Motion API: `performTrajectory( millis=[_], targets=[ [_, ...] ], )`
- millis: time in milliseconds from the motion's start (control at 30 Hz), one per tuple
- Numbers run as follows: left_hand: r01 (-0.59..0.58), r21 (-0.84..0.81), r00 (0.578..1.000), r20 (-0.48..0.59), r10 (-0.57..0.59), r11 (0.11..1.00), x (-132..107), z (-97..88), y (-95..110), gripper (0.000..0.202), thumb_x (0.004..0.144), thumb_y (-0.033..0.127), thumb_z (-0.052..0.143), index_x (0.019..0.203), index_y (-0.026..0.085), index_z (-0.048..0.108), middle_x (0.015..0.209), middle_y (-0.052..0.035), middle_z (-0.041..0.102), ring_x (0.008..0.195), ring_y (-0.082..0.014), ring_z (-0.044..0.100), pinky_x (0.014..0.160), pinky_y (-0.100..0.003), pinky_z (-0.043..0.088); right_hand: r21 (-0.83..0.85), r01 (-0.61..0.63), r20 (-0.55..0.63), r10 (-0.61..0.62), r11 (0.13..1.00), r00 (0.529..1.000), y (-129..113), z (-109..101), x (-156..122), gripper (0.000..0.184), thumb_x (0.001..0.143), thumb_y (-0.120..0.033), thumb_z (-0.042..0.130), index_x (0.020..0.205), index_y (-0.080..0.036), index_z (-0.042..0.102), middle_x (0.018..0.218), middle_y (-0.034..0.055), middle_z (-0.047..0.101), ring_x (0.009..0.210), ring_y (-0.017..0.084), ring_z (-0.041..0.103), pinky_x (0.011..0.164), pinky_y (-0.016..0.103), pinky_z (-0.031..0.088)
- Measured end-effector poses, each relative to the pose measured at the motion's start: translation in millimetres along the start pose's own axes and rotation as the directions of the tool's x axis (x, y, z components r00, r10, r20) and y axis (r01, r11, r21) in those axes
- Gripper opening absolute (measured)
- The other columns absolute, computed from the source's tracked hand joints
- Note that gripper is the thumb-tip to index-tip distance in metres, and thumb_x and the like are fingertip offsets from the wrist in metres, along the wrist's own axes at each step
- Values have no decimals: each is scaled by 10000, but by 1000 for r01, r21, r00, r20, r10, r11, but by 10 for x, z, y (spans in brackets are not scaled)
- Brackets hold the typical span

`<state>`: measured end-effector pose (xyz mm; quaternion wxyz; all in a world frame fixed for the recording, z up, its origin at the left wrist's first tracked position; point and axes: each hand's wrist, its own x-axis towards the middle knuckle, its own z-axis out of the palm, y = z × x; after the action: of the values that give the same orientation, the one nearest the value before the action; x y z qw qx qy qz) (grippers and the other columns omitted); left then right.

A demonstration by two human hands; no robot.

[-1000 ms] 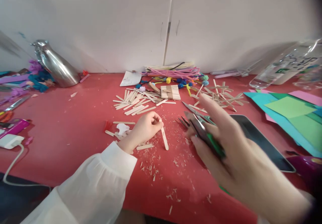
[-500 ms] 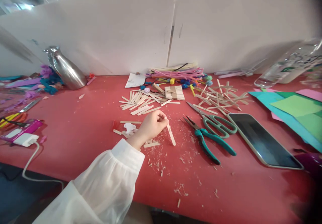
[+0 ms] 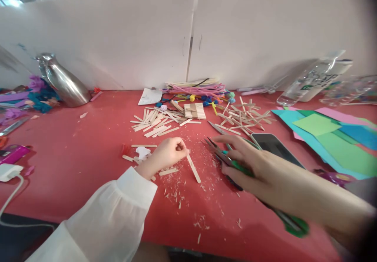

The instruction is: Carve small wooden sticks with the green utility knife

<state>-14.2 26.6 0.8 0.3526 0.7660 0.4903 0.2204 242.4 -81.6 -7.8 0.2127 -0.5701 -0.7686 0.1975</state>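
My left hand (image 3: 171, 152) pinches the upper end of a wooden craft stick (image 3: 193, 169), whose lower end slants down toward the red table. My right hand (image 3: 259, 167) is at the right of it, slightly blurred, with the index finger stretched forward. It holds a green utility knife (image 3: 296, 224); the handle's rear end shows below my wrist, and its middle is hidden by the hand. Beneath this hand lie teal-handled pliers (image 3: 212, 144), mostly covered, and scissors (image 3: 216, 127). Wood shavings (image 3: 173, 195) are scattered around the stick.
Loose craft sticks (image 3: 154, 122) and a banded bundle (image 3: 194, 111) lie behind my hands. A phone (image 3: 275, 146) and coloured paper (image 3: 321, 136) are at the right, near bottles (image 3: 309, 79). A steel jug (image 3: 66, 83) stands at the left, before a white partition (image 3: 118, 38).
My right hand has come in from the right with the green utility knife, over the pliers and scissors. The view has turned slightly right; my left hand still holds the stick.
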Motion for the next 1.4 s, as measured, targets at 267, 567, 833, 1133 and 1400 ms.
performTrajectory(
  millis=[267, 567, 833, 1133, 1400],
  targets=[
    [-188, 308, 978, -32, 207, 933, -133, -68, 25, 139, 861, 267, 470, 845, 175, 574, 808, -49, 602, 724, -181, 573, 659, -308, 440, 765, -172, 123, 121, 620, 985, -428, -192, 963, 281, 779, -251, 511, 1056, -210, 524, 863, 33, 624, 553, 122, 602, 538, 276, 496],
    [-507, 395, 860, 288, 420, 766, -423, -94, -39, 517, 822, 555, 476, 1123, 151, 593, 1258, -162, 522, 1182, -312, 467, 968, -454, 380, 959, 60, -121, 208, 276, 971, -286, -74, 920, 477, 636, -213, 656, 1094, -318, 577, 1062, -1, 641, 923, 155, 619, 746, 261, 504],
    [-538, 344, 793, 517, 323, 770, -425, -90, 42, 828, 693, 729, 465, 1352, 232, 398, 1466, -187, 230, 1321, -388, 236, 1012, -539, 296, 755, 0, 15, -17, 656, 1000, -281, 159, 759, 381, 814, -544, 494, 946, -193, 560, 542, -43, 505, 470, 109, 454, 499, 254, 378],
    [-567, 272, 771, 507, 385, 778, -506, -76, -74, 803, 740, 677, 463, 1401, 255, 289, 1472, -184, 212, 1343, -369, 181, 1044, -544, 232, 555, -55, 20, 53, 830, 998, -517, 300, 570, 66, 807, -296, 485, 828, -235, 496, 601, -59, 540, 479, 87, 502, 463, 188, 415],
    [-539, 295, 794, 490, 359, 789, -526, -64, -42, 667, 825, 512, 496, 1404, 268, 272, 1474, -153, 226, 1323, -353, 260, 1029, -513, 289, 280, 85, -138, -48, 956, 989, -541, 376, 515, 137, 799, -132, 456, 851, -248, 506, 588, -67, 627, 472, 87, 600, 492, 162, 476]
  ],
)
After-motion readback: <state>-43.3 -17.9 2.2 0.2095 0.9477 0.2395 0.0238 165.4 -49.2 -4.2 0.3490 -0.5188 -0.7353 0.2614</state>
